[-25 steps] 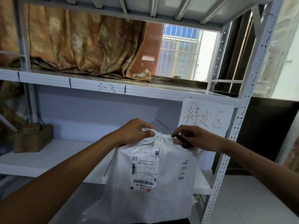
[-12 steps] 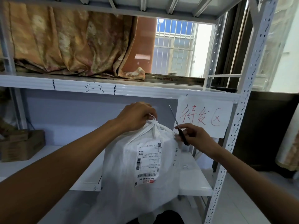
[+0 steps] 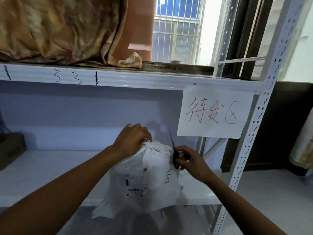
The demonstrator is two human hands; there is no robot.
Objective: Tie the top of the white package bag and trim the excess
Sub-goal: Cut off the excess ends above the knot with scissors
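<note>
Gripping the gathered neck of the white package bag (image 3: 152, 167) with left hand (image 3: 133, 141), fingers curled tight round the bunch. Holding black scissors (image 3: 174, 155) in right hand (image 3: 193, 161), fingers curled round the handles, blades showing as one thin line, tip up, just beside the neck on its right. Cannot tell whether touching the bag. Bag in front of the lower shelf (image 3: 50, 167), overlapping its front edge, bottom hanging below that edge, shipping label (image 3: 135, 184) facing the camera. Open room above the neck up to the upper shelf (image 3: 135, 78) edge. Tighter to the right: paper sign (image 3: 213, 112) near the blade tip, perforated upright (image 3: 254, 133) beyond the right wrist. Leftward, shelf board running out to a brown box (image 3: 10, 148).
</note>
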